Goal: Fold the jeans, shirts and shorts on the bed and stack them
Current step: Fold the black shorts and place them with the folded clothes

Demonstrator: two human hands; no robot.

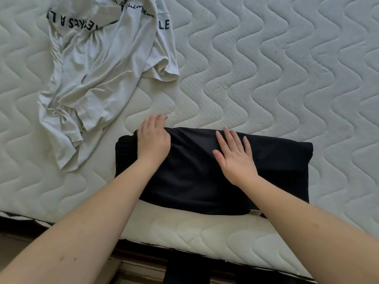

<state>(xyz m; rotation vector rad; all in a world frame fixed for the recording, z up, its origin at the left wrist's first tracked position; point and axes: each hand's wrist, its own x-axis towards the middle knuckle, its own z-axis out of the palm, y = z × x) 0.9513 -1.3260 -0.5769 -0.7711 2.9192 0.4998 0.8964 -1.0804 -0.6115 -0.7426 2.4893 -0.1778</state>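
Right hand [235, 158] lay flat, fingers [229, 138] spread on the folded dark garment [276, 171]; left hand [152, 140] curled over its far-left edge.

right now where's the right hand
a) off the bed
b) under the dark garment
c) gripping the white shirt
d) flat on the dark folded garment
d: the right hand lies palm down, fingers spread, on top of the dark folded garment, well away from the crumpled white shirt.
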